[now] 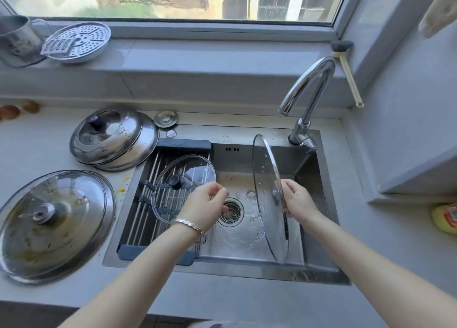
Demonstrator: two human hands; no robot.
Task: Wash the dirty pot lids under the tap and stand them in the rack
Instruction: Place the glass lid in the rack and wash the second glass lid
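Over the sink (321,273), the person's right hand (298,201) gripped the glass lid (268,179) from its far side, probably round the knob. It held the lid on edge, I'd judge so that water could run off into the basin. The left hand (205,209) hung loosely curled and empty above the drain (231,212). A smaller lid (193,169) leaned in the rack (146,169). Greasy steel lids (54,223) waited on the counter, likely next for the tap (309,90).
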